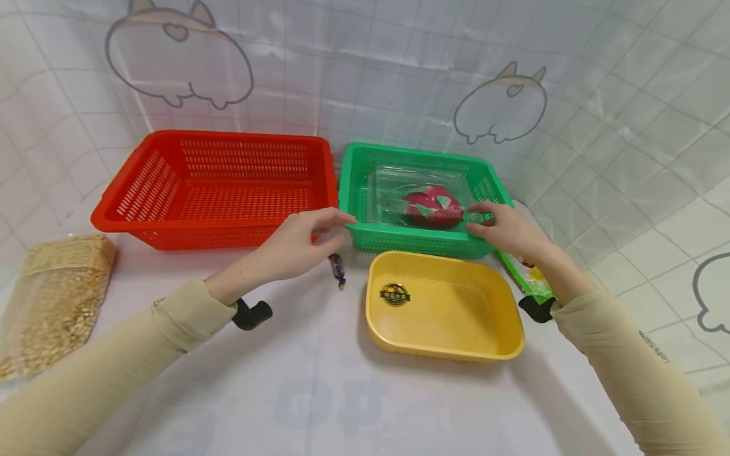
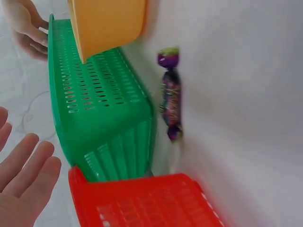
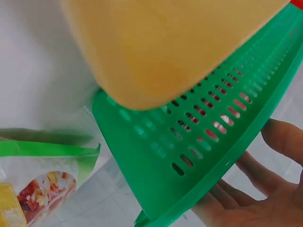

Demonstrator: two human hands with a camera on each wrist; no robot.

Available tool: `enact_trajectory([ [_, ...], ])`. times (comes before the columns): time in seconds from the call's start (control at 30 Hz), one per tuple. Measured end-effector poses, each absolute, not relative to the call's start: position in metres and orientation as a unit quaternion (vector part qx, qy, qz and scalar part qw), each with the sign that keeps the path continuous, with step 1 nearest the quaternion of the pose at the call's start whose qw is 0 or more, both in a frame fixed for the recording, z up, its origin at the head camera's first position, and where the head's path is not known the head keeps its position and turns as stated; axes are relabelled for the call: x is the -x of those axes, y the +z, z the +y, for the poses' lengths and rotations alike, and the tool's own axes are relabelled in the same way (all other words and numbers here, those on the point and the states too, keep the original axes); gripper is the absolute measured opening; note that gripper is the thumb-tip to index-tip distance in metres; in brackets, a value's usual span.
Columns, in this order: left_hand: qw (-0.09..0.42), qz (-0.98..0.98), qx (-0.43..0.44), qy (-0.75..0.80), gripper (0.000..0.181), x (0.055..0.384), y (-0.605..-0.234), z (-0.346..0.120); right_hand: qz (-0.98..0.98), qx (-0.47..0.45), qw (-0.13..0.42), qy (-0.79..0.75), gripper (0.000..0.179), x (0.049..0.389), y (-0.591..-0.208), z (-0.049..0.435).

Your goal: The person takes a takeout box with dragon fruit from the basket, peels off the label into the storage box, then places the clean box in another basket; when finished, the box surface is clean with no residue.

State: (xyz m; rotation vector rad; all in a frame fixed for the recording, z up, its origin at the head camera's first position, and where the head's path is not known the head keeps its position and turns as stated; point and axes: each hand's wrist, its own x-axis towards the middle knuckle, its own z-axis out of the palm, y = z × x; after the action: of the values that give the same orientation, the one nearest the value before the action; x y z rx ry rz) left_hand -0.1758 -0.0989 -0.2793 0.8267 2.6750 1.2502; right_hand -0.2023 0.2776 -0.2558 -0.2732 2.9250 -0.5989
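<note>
A green basket stands at the back right. Inside it lies a clear plastic box with a pink and pale green thing, like a dragon fruit, in it. My right hand is over the basket's right front corner, fingers loosely bent and thumb apart, close by the box. In the right wrist view its fingers spread along the rim and grip nothing. My left hand hovers near the basket's left front corner, beside the red basket; its fingers are extended and hold nothing.
A purple-wrapped candy lies on the table below my left hand. A yellow tub sits in front of the green basket. At far left is a clear bag of flakes; a green-edged snack bag lies under my right forearm.
</note>
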Motion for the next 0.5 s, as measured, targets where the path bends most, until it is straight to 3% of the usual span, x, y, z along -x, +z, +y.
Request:
enact_trajectory([
  [0.3, 0.016, 0.895, -0.243, 0.375, 0.037, 0.139, -0.285, -0.145, 0.971, 0.086, 0.040, -0.220, 0.054, 0.179, -0.262, 0.280],
  [0.5, -0.010, 0.909, -0.212, 0.359, 0.042, 0.118, -0.285, -0.177, 0.969, 0.121, -0.016, -0.213, 0.050, 0.159, -0.265, 0.278],
])
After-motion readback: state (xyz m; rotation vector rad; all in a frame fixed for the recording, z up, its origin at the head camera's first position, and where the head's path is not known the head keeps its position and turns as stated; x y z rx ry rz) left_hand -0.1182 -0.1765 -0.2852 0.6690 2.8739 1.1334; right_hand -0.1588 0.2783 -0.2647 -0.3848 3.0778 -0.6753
